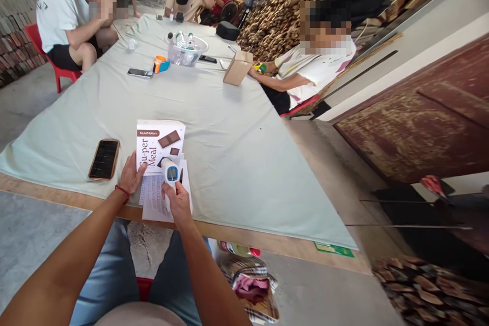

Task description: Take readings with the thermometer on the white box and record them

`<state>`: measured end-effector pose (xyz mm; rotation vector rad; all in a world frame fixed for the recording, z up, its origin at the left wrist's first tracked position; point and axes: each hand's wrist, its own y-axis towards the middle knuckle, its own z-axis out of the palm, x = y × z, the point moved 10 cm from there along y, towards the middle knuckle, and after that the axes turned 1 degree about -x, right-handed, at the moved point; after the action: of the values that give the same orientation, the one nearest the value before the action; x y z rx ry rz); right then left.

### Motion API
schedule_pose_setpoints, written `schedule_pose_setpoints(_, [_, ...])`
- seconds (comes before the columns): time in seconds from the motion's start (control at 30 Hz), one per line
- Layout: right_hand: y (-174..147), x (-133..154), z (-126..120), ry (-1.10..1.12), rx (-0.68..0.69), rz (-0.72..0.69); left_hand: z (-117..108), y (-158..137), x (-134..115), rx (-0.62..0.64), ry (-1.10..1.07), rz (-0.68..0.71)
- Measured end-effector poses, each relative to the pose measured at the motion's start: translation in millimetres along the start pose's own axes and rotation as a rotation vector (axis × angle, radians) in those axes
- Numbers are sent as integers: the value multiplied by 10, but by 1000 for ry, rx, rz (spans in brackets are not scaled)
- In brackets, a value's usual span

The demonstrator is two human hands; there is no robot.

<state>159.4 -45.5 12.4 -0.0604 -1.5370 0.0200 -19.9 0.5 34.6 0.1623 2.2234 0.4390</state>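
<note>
At the near edge of the table, my right hand [179, 206] grips a white infrared thermometer [166, 167] by its handle, its blue-framed screen facing up. The thermometer is over the lower right part of a white NutriMotion box [150, 143] printed with chocolate pieces. My left hand [132, 175] holds this box at its lower left corner, the thumb lying on the front. Below the box are sheets of paper with writing [153, 198], partly covered by my right hand. A dark pen [181, 175] lies on the paper beside the thermometer.
A phone in an orange case [104, 159] lies left of my left hand. Farther along the cloth-covered table [237, 163] are another phone [140, 73], an orange-and-blue roll [161, 64], a clear basin of bottles [184, 56] and a cardboard box [238, 68]. People sit on both sides.
</note>
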Motion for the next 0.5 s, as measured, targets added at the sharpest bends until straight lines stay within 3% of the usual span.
schedule_pose_setpoints(0.23, [10, -34, 43, -42, -18, -60, -4, -14, 30, -3, 19, -7])
schedule_pose_setpoints(0.5, [14, -128, 28, -29, -11, 0, -1, -30, 49, -14, 33, 11])
